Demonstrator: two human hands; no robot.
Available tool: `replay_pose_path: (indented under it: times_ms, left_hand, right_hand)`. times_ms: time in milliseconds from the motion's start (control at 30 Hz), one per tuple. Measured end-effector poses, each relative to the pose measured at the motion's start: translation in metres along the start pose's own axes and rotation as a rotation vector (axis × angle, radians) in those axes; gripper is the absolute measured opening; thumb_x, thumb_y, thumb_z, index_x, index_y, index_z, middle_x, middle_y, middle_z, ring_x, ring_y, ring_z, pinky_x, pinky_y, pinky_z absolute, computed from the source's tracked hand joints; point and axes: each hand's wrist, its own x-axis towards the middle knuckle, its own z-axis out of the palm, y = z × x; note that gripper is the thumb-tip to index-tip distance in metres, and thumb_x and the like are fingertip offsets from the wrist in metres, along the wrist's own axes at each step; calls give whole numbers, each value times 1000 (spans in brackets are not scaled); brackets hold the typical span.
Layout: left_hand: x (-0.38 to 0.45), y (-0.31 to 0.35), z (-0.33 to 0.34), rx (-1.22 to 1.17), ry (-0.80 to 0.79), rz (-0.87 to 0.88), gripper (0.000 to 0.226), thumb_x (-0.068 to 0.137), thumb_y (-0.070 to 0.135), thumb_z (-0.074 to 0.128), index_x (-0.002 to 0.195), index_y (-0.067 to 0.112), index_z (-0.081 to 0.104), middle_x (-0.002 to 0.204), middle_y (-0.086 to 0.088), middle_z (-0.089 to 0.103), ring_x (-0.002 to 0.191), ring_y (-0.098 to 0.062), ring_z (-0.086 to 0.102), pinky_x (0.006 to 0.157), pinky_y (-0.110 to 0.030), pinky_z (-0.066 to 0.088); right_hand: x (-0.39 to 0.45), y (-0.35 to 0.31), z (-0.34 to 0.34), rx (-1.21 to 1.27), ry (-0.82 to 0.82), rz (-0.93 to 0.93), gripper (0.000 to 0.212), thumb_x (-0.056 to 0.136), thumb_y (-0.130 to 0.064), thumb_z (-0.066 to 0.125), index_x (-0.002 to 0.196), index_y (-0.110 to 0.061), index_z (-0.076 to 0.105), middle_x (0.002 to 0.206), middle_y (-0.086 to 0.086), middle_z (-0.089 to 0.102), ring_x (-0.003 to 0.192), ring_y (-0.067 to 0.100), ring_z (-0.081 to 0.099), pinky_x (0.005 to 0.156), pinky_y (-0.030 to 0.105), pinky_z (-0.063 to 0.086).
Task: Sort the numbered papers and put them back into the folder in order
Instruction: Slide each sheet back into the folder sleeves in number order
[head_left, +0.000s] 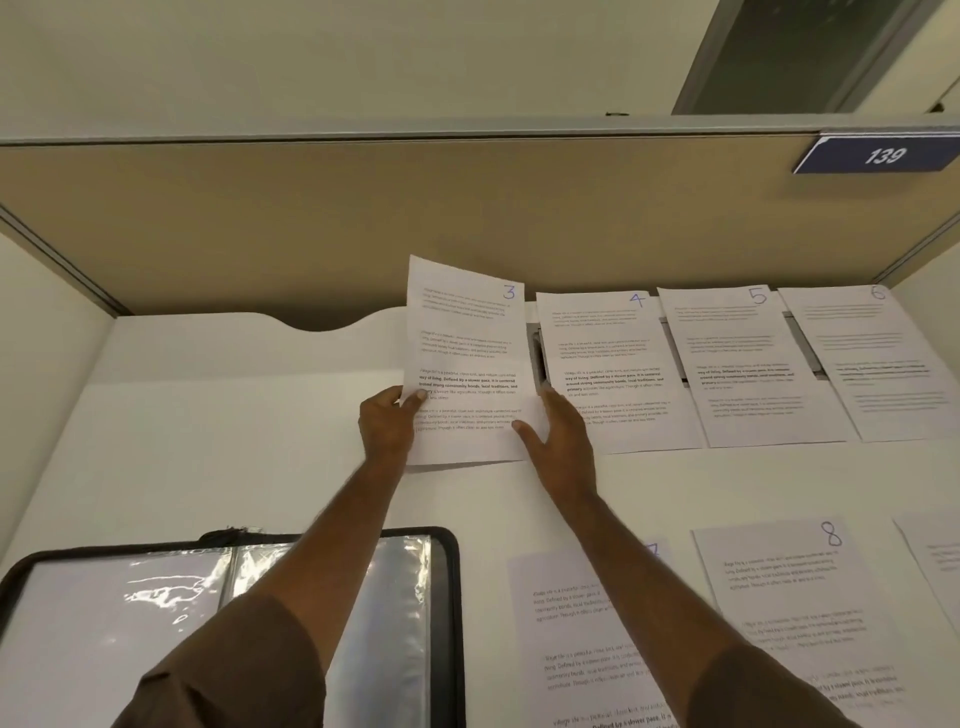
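Note:
Paper number 3 (467, 343) is lifted off the white desk at the middle back, its top edge raised toward the partition. My left hand (387, 421) pinches its lower left edge, thumb on the printed face. My right hand (558, 436) holds its lower right corner, thumb on the face and fingers behind. Papers 4 (613, 364), 5 (743, 358) and 6 (883, 358) lie flat in a row to the right. Paper 8 (789, 587) lies nearer at the right, with another sheet (582, 623) beside it, partly under my right arm. The open black folder (447, 571) with clear sleeves sits at the near left.
A tan cubicle partition (363, 218) closes the back of the desk (208, 441), and side walls stand at left and right. A blue sign reading 139 (883, 155) hangs at the upper right. One more sheet (940, 561) shows at the right edge.

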Motion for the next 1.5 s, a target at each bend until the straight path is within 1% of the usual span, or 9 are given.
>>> replay_pose_path:
  times_ms: [233,333,467,700,867,1067,1233,1367,1500]
  left_hand:
    - [-36,12,-35,-260,-118,-43,10,89,17,77,99,16,76,93,-1,78,82,-20,75,76,-32,62]
    - [-57,16,-53,-310,-144,-38,17,88,14,77,105,11,76,96,-4,79,82,-20,75,74,-32,62]
    - [-90,16,-80,-306,-139,-10,14,88,14,77,102,10,76,91,-1,79,78,-14,74,67,-24,59]
    - [-151,-6,-126,-255,-98,-5,7,94,20,70,94,17,77,88,4,78,75,-11,73,62,-21,56]
    - [-190,-36,-156,-211,-63,-53,16,95,28,69,100,15,78,95,-1,79,83,-19,74,68,-28,58]
    - [-236,-72,-194,-260,-73,-111,13,95,19,69,101,10,76,98,-9,78,88,-29,74,79,-42,61]
    - [-275,-102,-227,-259,-114,-133,9,95,17,69,100,13,75,96,-4,79,85,-27,76,72,-37,61]
    - [-297,-127,-248,-239,-108,-150,8,94,16,70,94,10,75,94,-5,79,87,-29,75,79,-40,62]
    - [-315,-142,-268,-269,-109,-154,7,95,14,69,95,10,74,93,-3,79,86,-25,75,76,-36,61]
  right_hand:
    - [5,-35,-28,611,34,282,56,91,-21,75,143,-12,56,130,-6,63,114,14,64,98,26,51]
    - [-7,-44,-40,751,-3,350,28,90,-19,75,117,-10,72,104,2,77,94,21,72,80,38,57]
    - [-38,-56,-51,771,-51,352,6,89,-14,75,89,-8,72,91,7,77,79,21,71,76,50,57]
    - [-106,-80,-61,747,-121,320,10,90,-12,74,86,-5,68,92,11,77,80,24,72,71,42,59]
    - [-159,-82,-59,729,-179,330,16,90,-12,73,92,3,68,92,10,78,81,25,74,71,40,62]
    - [-223,-86,-50,713,-244,361,7,89,-12,75,86,-8,70,87,4,78,76,18,73,73,42,61]
    - [-281,-91,-41,678,-243,382,9,90,-12,74,84,-8,69,86,6,78,76,19,73,69,38,59]
    - [-328,-89,-30,685,-241,452,16,91,-13,74,91,1,67,94,14,77,83,26,73,76,46,60]
    - [-376,-95,-18,754,-215,532,15,92,-15,73,97,-2,70,97,11,77,89,29,72,73,40,61]
